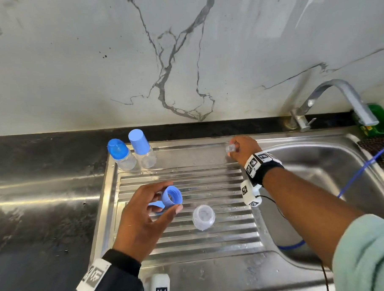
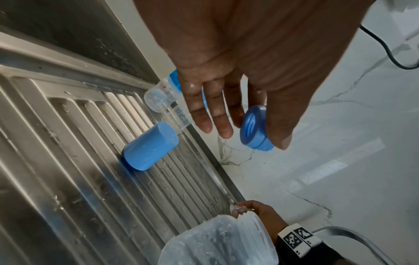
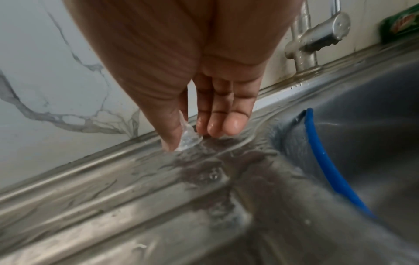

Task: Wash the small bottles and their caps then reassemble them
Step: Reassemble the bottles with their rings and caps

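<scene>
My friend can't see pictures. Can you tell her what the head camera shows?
Over a wet steel draining board, the left hand holds a blue screw ring and the right hand pinches a clear teat.

Ribbed drainboard (image 1: pixel 221 186) lies open between the hands; clear bottle (image 1: pixel 203 217) stands mid-way.

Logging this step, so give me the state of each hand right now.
Left hand: holding the blue screw ring between thumb and fingers.
Right hand: pinching a small clear teat at the drainboard's back edge.
</scene>
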